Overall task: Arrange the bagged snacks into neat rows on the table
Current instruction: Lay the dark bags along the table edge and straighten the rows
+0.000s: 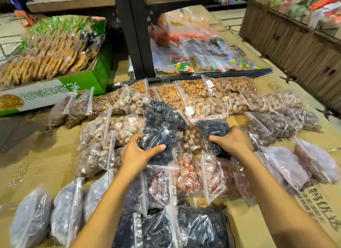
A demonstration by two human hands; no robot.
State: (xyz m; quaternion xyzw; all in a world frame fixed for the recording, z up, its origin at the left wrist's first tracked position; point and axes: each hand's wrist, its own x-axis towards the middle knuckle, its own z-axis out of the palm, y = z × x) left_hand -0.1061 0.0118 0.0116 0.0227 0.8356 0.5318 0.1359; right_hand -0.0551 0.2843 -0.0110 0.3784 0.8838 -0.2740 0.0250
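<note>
Several clear zip bags of dried snacks lie in rough rows on a cardboard-covered table (249,229). My left hand (137,152) grips a bag of black dried fruit (162,126) in the middle of the spread, thumb across its front. My right hand (233,141) grips a second black fruit bag (212,126) just to the right of the first. Tan ring-shaped snack bags (114,126) lie to the left, nut bags (169,94) at the back, reddish bags (212,174) under my wrists and dark bags (193,227) nearest me.
A green and white box (55,92) heaped with fried pastry bags stands at the back left. A black shelf post (134,35) rises behind the nuts, with candy bags (184,63) on its base. A wooden crate wall (295,50) runs along the right.
</note>
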